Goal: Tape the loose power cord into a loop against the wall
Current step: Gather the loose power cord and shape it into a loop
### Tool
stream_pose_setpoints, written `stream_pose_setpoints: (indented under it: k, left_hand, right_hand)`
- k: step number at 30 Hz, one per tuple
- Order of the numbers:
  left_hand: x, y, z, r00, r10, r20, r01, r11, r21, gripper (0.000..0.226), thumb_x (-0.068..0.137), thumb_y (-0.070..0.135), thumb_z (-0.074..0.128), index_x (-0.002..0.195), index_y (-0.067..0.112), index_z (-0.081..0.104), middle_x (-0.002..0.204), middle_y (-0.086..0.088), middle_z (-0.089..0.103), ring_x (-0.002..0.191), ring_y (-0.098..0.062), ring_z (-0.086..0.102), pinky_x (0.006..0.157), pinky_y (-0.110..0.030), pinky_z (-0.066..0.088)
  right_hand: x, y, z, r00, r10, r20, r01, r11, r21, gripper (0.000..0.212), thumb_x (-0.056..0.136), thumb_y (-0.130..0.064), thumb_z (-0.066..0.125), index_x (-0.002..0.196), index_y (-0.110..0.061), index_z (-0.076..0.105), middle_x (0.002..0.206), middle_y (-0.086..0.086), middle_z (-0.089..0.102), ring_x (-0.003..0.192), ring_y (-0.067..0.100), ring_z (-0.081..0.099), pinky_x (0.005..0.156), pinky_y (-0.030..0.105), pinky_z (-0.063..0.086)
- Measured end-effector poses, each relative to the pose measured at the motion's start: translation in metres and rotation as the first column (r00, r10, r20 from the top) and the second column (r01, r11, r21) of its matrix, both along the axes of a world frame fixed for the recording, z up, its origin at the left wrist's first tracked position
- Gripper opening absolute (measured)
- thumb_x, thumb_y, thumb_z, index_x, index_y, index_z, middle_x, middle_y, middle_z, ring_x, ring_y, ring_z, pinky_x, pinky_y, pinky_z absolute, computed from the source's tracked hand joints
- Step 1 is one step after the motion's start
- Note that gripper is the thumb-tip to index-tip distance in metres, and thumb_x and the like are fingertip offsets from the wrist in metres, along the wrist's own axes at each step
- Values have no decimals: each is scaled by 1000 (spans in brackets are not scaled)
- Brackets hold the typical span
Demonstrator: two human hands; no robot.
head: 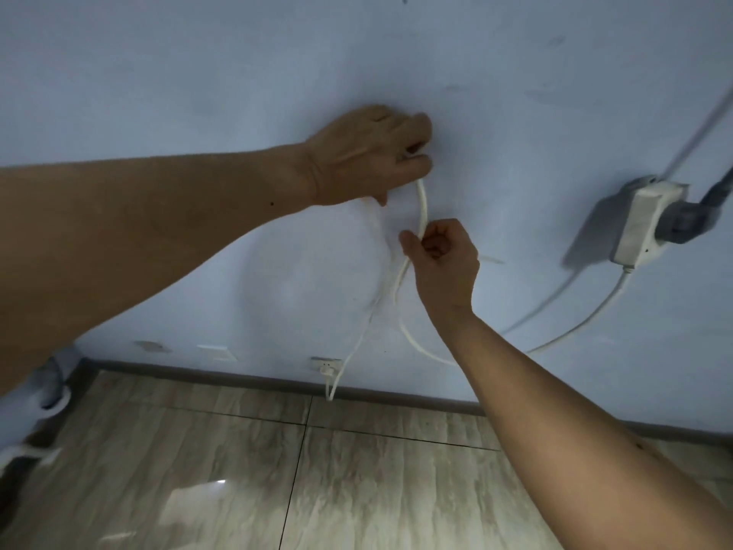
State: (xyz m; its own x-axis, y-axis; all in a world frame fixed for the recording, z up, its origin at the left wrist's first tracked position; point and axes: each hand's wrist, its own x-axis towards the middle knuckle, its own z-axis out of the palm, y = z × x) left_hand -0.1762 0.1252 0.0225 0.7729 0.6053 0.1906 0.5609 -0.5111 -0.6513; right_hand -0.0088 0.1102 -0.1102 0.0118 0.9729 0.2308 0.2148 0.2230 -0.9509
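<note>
A pale blue wall point(238, 73), scuffed in places, meets a dark baseboard point(238, 381). Below lies a glossy wood-look tile floor point(357, 490), perhaps reflecting overhead light.

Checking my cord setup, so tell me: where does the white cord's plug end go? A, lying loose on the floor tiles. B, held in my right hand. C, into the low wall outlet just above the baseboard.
C: the white cord drops to a plug seated in the wall outlet above the baseboard.

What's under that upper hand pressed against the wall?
The white cord runs up under the left hand, which presses it to the blue wall. The hand hides the top of the loop, and any tape there cannot be seen.
</note>
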Motion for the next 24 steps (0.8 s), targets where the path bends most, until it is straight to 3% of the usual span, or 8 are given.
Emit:
stream_pose_setpoints:
  k: [2,4,6,9,13,16,20,24]
  left_hand:
    - [-14,-14,-1,981,22,190,-3,995,-101,35,80,26,75,96,2,55,94,-23,58,65,-34,57,56,-35,46]
    - [-28,-30,-4,929,112,352,-36,976,-217,29,95,30,54,96,1,58,94,-22,58,70,-35,58,62,-37,46]
    - [-39,-54,-10,835,235,497,-85,948,-306,36,99,31,41,97,2,62,94,-18,61,78,-33,60,71,-36,45]
    - [-51,-100,-16,596,435,675,-137,884,-448,36,96,31,44,97,2,65,90,-13,66,80,-18,56,74,-19,39]
    - [-60,-162,-26,244,628,739,-251,777,-577,16,94,24,60,89,10,66,81,-6,65,71,-20,55,70,-31,43]
    - [-78,-217,-35,-22,661,750,-291,714,-637,19,89,29,67,78,13,65,65,-2,56,56,-8,43,57,-23,36]
    - [-112,-289,-40,-218,676,704,-351,619,-703,31,88,36,67,69,12,63,52,6,43,46,-7,36,48,-17,29]
    - [-142,-373,-46,-451,618,644,-182,643,-744,19,97,16,56,80,13,66,58,7,51,50,1,44,52,-9,34]
  right_hand:
    - [5,-7,8,982,187,6,-187,982,-5,17,82,-26,72,81,-11,64,71,1,68,68,14,65,71,32,54]
    - [8,-14,19,925,379,-4,-379,925,-20,14,87,-23,66,84,-9,67,70,4,69,69,21,68,75,43,57]
    - [5,-25,34,859,511,3,-510,858,-66,20,93,-24,59,85,-8,66,68,7,66,65,21,66,72,43,58]
    - [-6,-44,57,772,635,-34,-630,756,-179,33,98,-30,49,80,-6,63,59,9,59,52,20,58,56,32,53]
    - [-37,-69,76,628,776,-57,-760,595,-262,31,101,-29,43,92,-9,65,47,3,49,42,19,41,45,28,40]
    - [-71,-98,85,489,861,-142,-844,426,-325,26,100,-17,43,98,-4,66,54,4,50,43,14,38,44,25,32]
    - [-118,-137,89,401,907,-129,-865,329,-380,25,98,-16,48,87,-6,67,52,-1,43,41,8,31,39,19,24]
    - [-169,-187,89,374,925,-72,-857,315,-408,29,93,-30,58,75,-9,67,44,-6,39,37,7,27,38,18,20]
